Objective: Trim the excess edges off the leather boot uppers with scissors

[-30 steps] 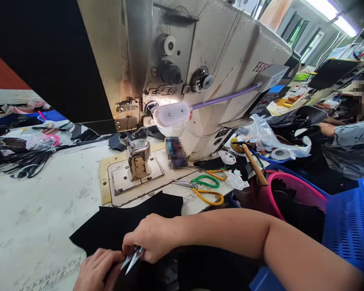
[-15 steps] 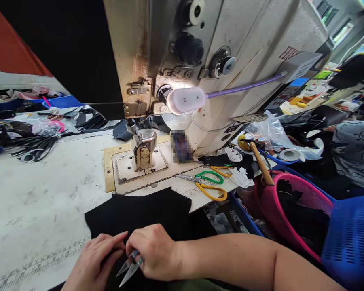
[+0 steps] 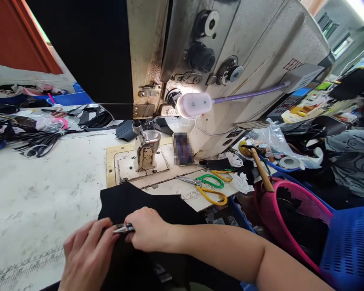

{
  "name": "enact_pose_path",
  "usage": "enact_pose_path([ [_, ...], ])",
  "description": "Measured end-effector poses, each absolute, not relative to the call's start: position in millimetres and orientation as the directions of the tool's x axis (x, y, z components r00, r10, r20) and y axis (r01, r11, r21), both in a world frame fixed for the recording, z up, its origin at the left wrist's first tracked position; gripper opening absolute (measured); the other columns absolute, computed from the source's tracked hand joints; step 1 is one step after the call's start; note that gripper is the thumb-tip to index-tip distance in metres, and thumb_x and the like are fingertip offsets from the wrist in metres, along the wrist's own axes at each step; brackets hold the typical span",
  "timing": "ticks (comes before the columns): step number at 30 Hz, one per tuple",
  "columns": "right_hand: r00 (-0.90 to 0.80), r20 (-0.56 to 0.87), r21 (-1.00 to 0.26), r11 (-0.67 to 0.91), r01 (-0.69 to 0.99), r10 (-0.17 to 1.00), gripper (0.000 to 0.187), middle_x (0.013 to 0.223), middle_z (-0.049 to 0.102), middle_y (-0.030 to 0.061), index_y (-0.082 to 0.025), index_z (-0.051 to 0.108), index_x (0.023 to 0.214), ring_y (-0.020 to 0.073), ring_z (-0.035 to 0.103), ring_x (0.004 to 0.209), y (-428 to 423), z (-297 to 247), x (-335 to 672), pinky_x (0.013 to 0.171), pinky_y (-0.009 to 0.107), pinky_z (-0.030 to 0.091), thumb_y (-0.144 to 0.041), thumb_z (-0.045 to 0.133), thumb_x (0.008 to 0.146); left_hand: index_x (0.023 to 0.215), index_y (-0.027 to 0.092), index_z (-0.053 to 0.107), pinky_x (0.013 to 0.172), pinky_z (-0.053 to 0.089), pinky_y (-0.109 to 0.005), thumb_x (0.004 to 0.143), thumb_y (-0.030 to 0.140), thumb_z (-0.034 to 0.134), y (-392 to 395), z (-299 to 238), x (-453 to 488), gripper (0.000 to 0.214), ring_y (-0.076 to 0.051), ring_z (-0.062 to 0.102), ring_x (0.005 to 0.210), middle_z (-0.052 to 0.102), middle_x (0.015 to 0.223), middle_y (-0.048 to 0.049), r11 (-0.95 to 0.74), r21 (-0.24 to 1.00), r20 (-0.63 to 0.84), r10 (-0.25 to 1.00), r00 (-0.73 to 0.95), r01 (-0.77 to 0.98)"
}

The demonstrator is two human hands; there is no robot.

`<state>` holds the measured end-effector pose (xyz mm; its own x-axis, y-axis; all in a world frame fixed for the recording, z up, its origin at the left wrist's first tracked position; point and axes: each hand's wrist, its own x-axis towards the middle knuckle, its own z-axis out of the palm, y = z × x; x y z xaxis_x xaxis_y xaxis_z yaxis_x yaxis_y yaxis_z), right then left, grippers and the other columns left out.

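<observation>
A piece of black fabric (image 3: 130, 200) lies on the white table in front of the sewing machine (image 3: 218, 68). My right hand (image 3: 147, 230) is closed round small metal thread snips (image 3: 123, 229), blades pointing left at the fabric's edge. My left hand (image 3: 86, 254) pinches the black fabric right beside the snip tips, fingers curled. The presser foot (image 3: 145, 149) stands behind the fabric, apart from both hands.
Green and yellow-handled scissors (image 3: 208, 186) lie right of the needle plate. A pink basin (image 3: 291, 218) and blue basket (image 3: 352, 238) sit at the right. A lamp (image 3: 194, 104) shines over the needle. Black cords (image 3: 39, 139) lie at the left. Another person's sleeve (image 3: 352, 161) is far right.
The snips have turned from pointing down-left to lying level, pointing left. My left hand has closed on the fabric at their tips. The view has shifted left and closer.
</observation>
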<state>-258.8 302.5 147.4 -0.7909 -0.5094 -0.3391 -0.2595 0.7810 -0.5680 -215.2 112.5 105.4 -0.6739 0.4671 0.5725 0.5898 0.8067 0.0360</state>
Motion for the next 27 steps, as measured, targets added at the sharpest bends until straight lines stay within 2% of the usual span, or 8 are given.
enact_pose_path([
  [3,-0.763,-0.373,-0.582,0.773,-0.250,-0.528,0.018,0.089,0.074,0.0017,-0.025,0.072,0.093,0.0196,0.068,0.086,300.3,147.4,-269.4,0.065,0.024,0.044,-0.033,0.068,0.077,0.102,0.013,0.066,0.089,0.042,-0.038,0.091,0.017,0.053,124.6,85.3,-183.2,0.017,-0.025,0.060,0.098,0.067,0.104,-0.0114,0.785,-0.010,0.596,0.502,-0.627,0.619],
  [6,-0.730,-0.407,-0.567,0.778,-0.270,-0.549,0.016,0.087,0.073,0.0038,-0.023,0.074,0.088,0.0216,0.067,0.086,297.1,149.7,-277.2,0.063,0.025,0.042,-0.031,0.069,0.075,0.123,0.007,0.059,0.099,0.040,-0.042,0.089,0.016,0.056,138.8,68.1,-158.0,0.035,-0.029,0.057,0.111,0.062,0.123,-0.0180,0.830,-0.042,0.548,0.485,-0.681,0.556],
  [8,-0.699,-0.428,-0.563,0.774,-0.290,-0.573,0.012,0.084,0.073,0.0046,-0.021,0.074,0.084,0.0220,0.067,0.084,294.4,151.4,-283.0,0.061,0.025,0.041,-0.027,0.070,0.074,0.128,0.007,0.055,0.104,0.036,-0.045,0.089,0.013,0.053,144.1,61.8,-151.7,0.040,-0.031,0.054,0.118,0.058,0.129,-0.0190,0.853,-0.034,0.545,0.453,-0.706,0.521],
  [14,-0.650,-0.492,-0.584,0.773,-0.248,-0.580,0.009,0.075,0.071,-0.0006,-0.020,0.074,0.084,0.0121,0.064,0.073,290.0,151.2,-297.1,0.057,0.018,0.039,-0.027,0.071,0.078,0.130,0.013,0.055,0.109,0.031,-0.039,0.091,0.010,0.045,141.2,61.4,-154.7,0.040,-0.025,0.054,0.118,0.062,0.125,-0.0120,0.859,0.044,0.551,0.405,-0.730,0.510],
  [18,-0.680,-0.479,-0.542,0.796,-0.268,-0.555,0.010,0.076,0.070,0.0019,-0.019,0.074,0.082,0.0150,0.063,0.073,288.4,152.8,-293.9,0.056,0.021,0.038,-0.025,0.068,0.077,0.126,0.015,0.059,0.103,0.034,-0.040,0.092,0.014,0.048,144.2,62.1,-154.4,0.035,-0.027,0.055,0.116,0.062,0.123,-0.0141,0.866,0.118,0.562,0.346,-0.752,0.486],
  [22,-0.694,-0.436,-0.514,0.791,-0.331,-0.573,0.014,0.082,0.072,0.0051,-0.020,0.072,0.084,0.0204,0.064,0.079,282.6,156.9,-288.2,0.057,0.025,0.036,-0.024,0.063,0.074,0.125,0.014,0.059,0.099,0.035,-0.041,0.093,0.019,0.050,148.7,55.5,-154.1,0.034,-0.031,0.053,0.122,0.058,0.130,-0.0195,0.878,0.150,0.568,0.301,-0.766,0.456],
  [27,-0.694,-0.412,-0.502,0.782,-0.369,-0.591,0.012,0.083,0.071,0.0068,-0.019,0.071,0.083,0.0213,0.065,0.080,275.7,156.6,-292.1,0.057,0.025,0.036,-0.024,0.062,0.078,0.131,0.017,0.056,0.100,0.033,-0.041,0.093,0.017,0.045,144.4,46.5,-153.7,0.039,-0.029,0.051,0.127,0.054,0.137,-0.0184,0.874,0.098,0.541,0.354,-0.763,0.475],
])
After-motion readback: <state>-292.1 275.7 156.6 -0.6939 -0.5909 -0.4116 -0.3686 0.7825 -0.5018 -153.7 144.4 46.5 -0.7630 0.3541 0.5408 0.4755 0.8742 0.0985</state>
